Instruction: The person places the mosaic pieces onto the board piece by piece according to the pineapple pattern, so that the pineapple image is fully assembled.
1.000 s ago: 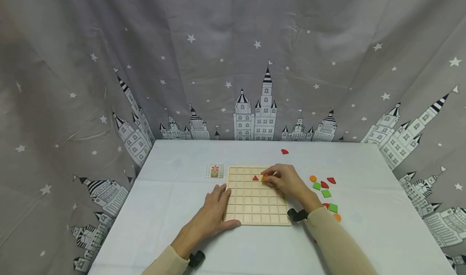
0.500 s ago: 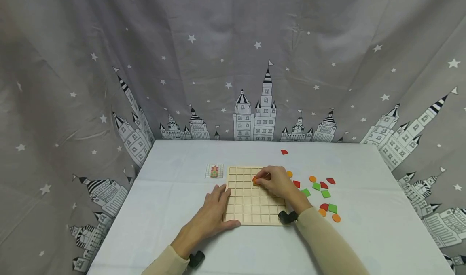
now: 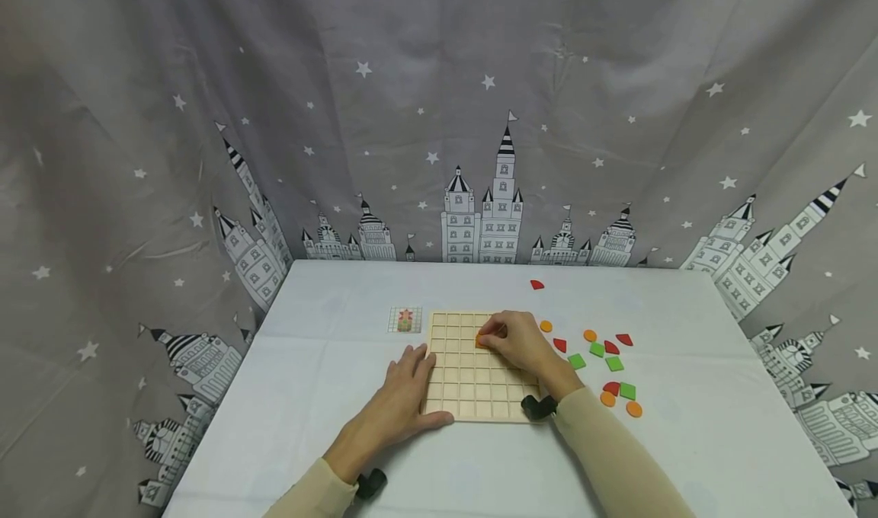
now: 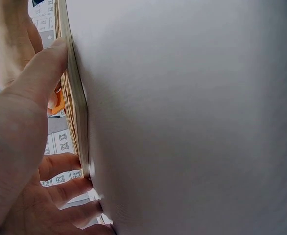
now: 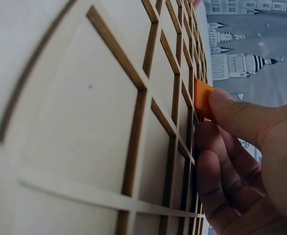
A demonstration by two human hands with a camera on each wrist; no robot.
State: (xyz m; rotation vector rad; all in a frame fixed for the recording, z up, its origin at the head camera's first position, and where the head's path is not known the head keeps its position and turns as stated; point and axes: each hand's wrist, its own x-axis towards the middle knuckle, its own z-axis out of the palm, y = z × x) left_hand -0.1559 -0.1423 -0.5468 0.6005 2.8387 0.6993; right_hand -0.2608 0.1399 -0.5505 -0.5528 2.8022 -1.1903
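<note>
In the head view my left hand (image 3: 405,396) rests at the near left corner of a pale wooden grid board (image 3: 466,396). Its fingers lie along the left edge and its thumb along the near edge. My right hand (image 3: 517,343) is over the far part of the board, pinching an orange tile (image 5: 203,99) between thumb and fingers. In the right wrist view the tile stands on edge, right at the grid ribs. The red triangle seen earlier on the board is hidden behind the right fingers.
A small pattern card (image 3: 405,320) lies left of the board. Loose orange discs (image 3: 634,409), green squares (image 3: 627,391) and red rounded pieces (image 3: 624,339) are scattered to the right. One red piece (image 3: 537,284) lies alone beyond the board. A grey castle-print curtain (image 3: 384,122) hangs behind the table.
My right hand has moved left across the board with the orange tile, to where the red triangle showed, and then barely moved. The left hand has stayed put.
</note>
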